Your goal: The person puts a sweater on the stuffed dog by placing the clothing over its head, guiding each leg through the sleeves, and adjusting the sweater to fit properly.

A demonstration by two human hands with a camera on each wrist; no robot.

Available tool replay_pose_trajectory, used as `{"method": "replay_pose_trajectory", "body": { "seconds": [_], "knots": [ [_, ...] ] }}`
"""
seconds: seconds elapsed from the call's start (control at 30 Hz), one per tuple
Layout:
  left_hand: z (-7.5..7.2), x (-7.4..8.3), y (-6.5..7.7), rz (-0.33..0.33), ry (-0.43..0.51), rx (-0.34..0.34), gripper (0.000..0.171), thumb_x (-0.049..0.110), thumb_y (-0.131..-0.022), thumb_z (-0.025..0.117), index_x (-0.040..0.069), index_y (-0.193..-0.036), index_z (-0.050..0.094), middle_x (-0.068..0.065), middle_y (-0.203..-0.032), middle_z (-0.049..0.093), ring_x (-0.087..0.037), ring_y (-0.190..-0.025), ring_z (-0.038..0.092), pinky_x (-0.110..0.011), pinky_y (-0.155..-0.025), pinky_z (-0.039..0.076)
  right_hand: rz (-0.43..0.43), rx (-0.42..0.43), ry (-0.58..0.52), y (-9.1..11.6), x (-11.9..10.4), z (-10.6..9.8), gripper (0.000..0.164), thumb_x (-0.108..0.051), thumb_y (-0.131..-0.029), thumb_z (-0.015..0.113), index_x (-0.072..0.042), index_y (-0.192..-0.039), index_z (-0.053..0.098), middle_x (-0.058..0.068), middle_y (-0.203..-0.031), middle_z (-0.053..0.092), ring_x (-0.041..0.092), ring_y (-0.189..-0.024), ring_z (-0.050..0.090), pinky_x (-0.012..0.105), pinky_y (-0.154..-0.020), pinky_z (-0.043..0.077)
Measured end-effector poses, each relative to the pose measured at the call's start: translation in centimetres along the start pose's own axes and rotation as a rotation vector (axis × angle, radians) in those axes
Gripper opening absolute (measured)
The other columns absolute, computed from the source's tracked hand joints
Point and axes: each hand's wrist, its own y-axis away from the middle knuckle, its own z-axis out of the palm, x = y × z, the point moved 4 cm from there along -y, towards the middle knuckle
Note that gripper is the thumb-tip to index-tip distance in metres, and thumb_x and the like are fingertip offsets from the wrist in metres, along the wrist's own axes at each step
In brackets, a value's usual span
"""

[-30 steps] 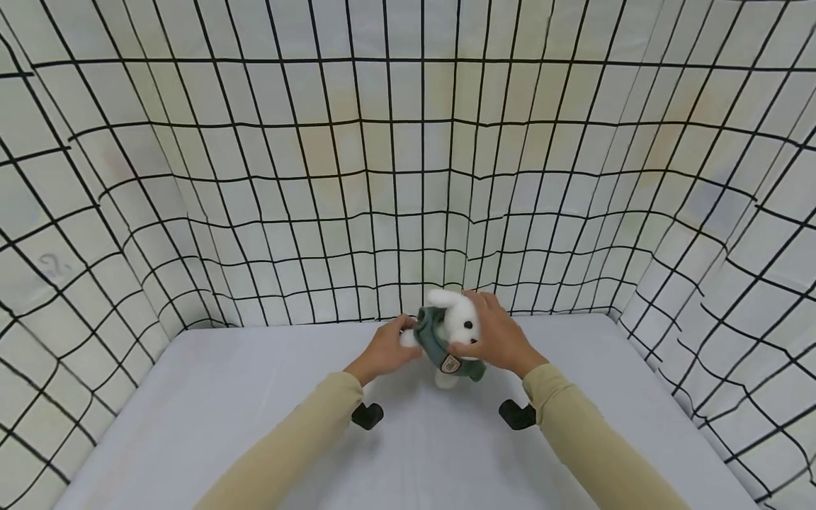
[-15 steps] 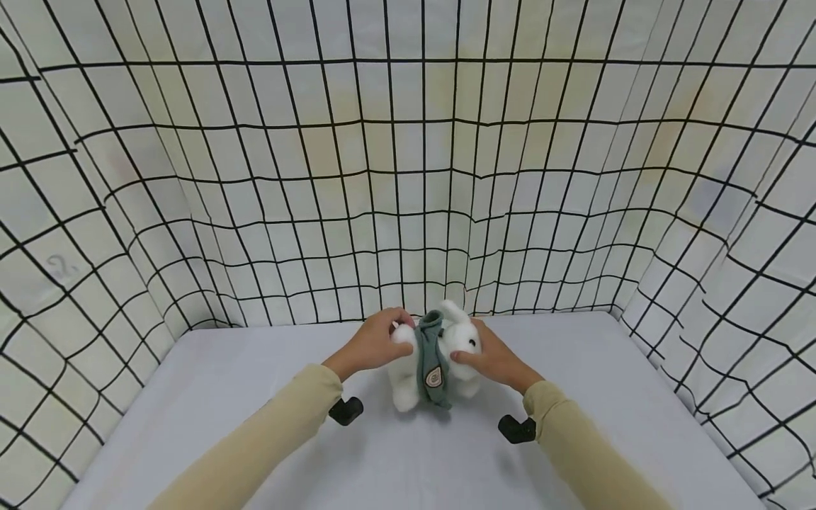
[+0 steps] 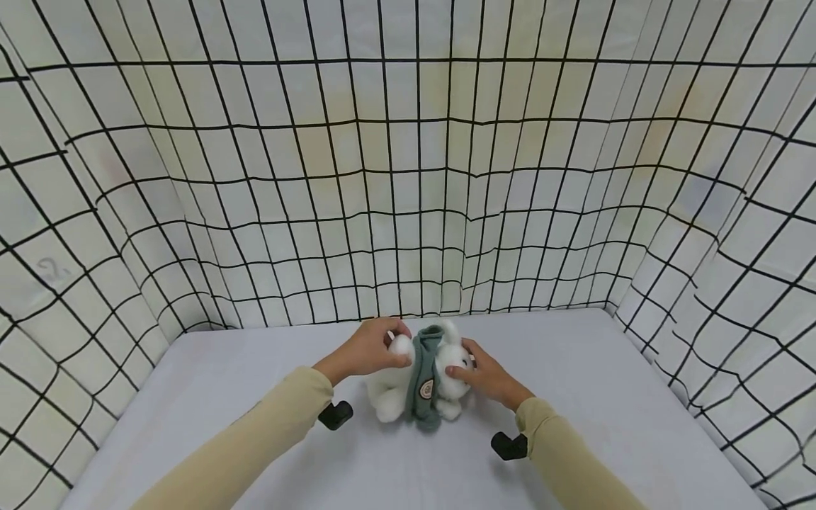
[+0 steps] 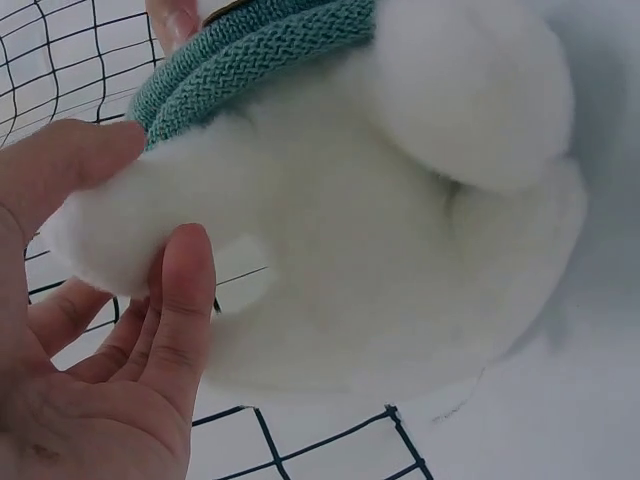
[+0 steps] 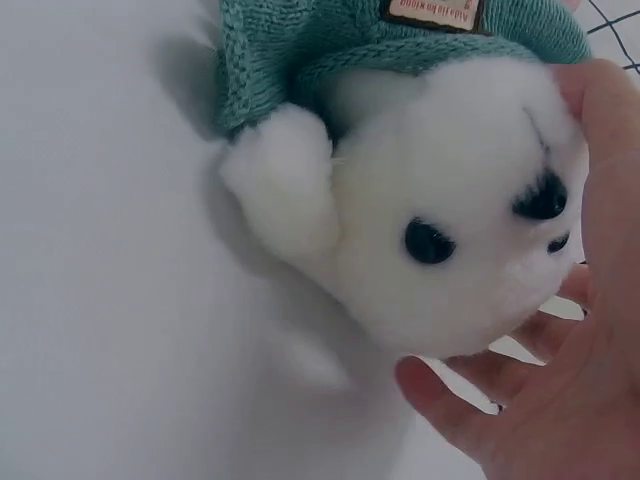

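A white plush animal [image 3: 385, 404] with black eyes lies on its side low at the white table, its head toward the right. Around its middle sits a green knitted sweater [image 3: 417, 368] with a small label [image 3: 426, 389]. My left hand [image 3: 365, 348] pinches a stubby white limb [image 4: 190, 195] between thumb and fingers. On the other side, my right hand [image 3: 489, 374] grips the toy's head [image 5: 400, 190], thumb near the sweater's edge and fingers curved round the face and crown. Its body and a rounded paw [image 5: 285, 180] rest close against the table surface.
The white table [image 3: 268, 397] ends at the back against a white wall with black grid netting [image 3: 408, 212], which also rises on both sides. Black angular wrist pieces [image 3: 336, 416] stick out below both beige sleeves [image 3: 255, 432].
The toy has turned from facing front to lying sideways and has come down and nearer to me. My left hand has moved left with its end; my right hand has stayed at its head.
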Motion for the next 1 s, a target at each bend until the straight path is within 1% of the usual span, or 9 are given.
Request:
{"method": "replay_pose_trajectory", "body": {
  "seconds": [0.07, 0.2, 0.3, 0.4, 0.53, 0.6, 0.67, 0.87, 1.0],
  "knots": [
    [0.0, -0.3, 0.1, -0.003, 0.002, -0.002, 0.038, 0.017, -0.076, 0.080, 0.014, -0.109, 0.063, -0.005, -0.108, 0.061, -0.015, -0.081, 0.060, -0.028, -0.069, 0.052, -0.068, 0.036, 0.023, -0.1, -0.8, -0.1, 0.070, -0.040, -0.088, 0.068, -0.019, -0.146, 0.036, 0.008, -0.146, 0.045, 0.033, -0.132, 0.046, 0.052, -0.102, 0.044],
    [-0.3, -0.9, 0.3, -0.012, 0.017, -0.027, 0.047, 0.013, -0.076, 0.081, 0.015, -0.119, 0.060, -0.008, -0.106, 0.061, -0.015, -0.083, 0.063, -0.030, -0.073, 0.055, -0.236, 0.155, 0.090, -0.3, -3.1, -0.8, 0.060, -0.034, -0.089, 0.070, -0.017, -0.140, 0.045, 0.005, -0.142, 0.049, 0.028, -0.129, 0.050, 0.048, -0.099, 0.047],
    [-0.6, -1.3, 0.5, -0.006, 0.029, -0.040, 0.048, 0.009, -0.078, 0.079, 0.015, -0.122, 0.059, -0.007, -0.105, 0.062, -0.015, -0.085, 0.064, -0.029, -0.075, 0.056, -0.340, 0.230, 0.131, -0.5, -4.9, -1.1, 0.045, -0.028, -0.090, 0.068, -0.017, -0.132, 0.054, 0.002, -0.135, 0.056, 0.024, -0.121, 0.055, 0.044, -0.093, 0.050],
    [-1.0, -1.4, 0.7, 0.030, -0.001, -0.015, 0.044, 0.010, -0.079, 0.078, 0.014, -0.120, 0.061, -0.004, -0.108, 0.063, -0.015, -0.091, 0.061, -0.028, -0.078, 0.055, -0.398, 0.270, 0.172, -0.8, -6.3, -1.1, 0.029, -0.022, -0.093, 0.065, -0.018, -0.122, 0.063, 0.001, -0.124, 0.063, 0.020, -0.108, 0.058, 0.038, -0.085, 0.050],
    [-1.4, -1.2, 1.0, 0.074, -0.063, 0.036, 0.038, 0.015, -0.079, 0.079, 0.017, -0.114, 0.066, -0.001, -0.117, 0.065, -0.020, -0.110, 0.058, -0.037, -0.093, 0.051, -0.394, 0.287, 0.248, -1.4, -7.4, -0.9, 0.016, -0.018, -0.095, 0.063, -0.017, -0.108, 0.071, 0.000, -0.109, 0.070, 0.016, -0.091, 0.059, 0.031, -0.075, 0.048],
    [-1.5, -1.1, 1.1, 0.085, -0.078, 0.046, 0.036, 0.017, -0.080, 0.078, 0.018, -0.114, 0.066, 0.000, -0.122, 0.064, -0.023, -0.118, 0.056, -0.043, -0.099, 0.048, -0.378, 0.283, 0.271, -1.6, -7.8, -0.8, 0.013, -0.018, -0.094, 0.063, -0.017, -0.102, 0.073, 0.000, -0.103, 0.071, 0.015, -0.085, 0.059, 0.029, -0.072, 0.047],
    [-1.5, -1.2, 1.1, 0.085, -0.081, 0.045, 0.036, 0.018, -0.080, 0.077, 0.018, -0.115, 0.066, -0.001, -0.126, 0.063, -0.025, -0.122, 0.055, -0.045, -0.102, 0.046, -0.369, 0.277, 0.286, -1.8, -8.2, -0.6, 0.012, -0.018, -0.094, 0.063, -0.015, -0.100, 0.074, 0.001, -0.099, 0.072, 0.014, -0.081, 0.058, 0.028, -0.070, 0.046],
    [-1.3, -1.1, 1.0, 0.127, -0.087, 0.013, 0.035, 0.018, -0.081, 0.076, 0.018, -0.115, 0.065, 0.001, -0.120, 0.066, -0.022, -0.118, 0.059, -0.043, -0.101, 0.047, -0.268, 0.249, 0.271, -2.2, -8.5, -0.4, 0.013, -0.016, -0.095, 0.061, -0.012, -0.098, 0.073, 0.001, -0.088, 0.071, 0.012, -0.078, 0.060, 0.028, -0.068, 0.049],
    [-1.1, -1.0, 0.9, 0.159, -0.077, 0.009, 0.032, 0.016, -0.081, 0.077, 0.017, -0.110, 0.066, 0.001, -0.114, 0.068, -0.020, -0.113, 0.061, -0.043, -0.100, 0.048, -0.234, 0.208, 0.308, -2.5, -8.6, -0.2, 0.008, -0.013, -0.091, 0.066, -0.014, -0.092, 0.074, 0.000, -0.086, 0.071, 0.011, -0.078, 0.061, 0.028, -0.069, 0.050]
  ]
}}
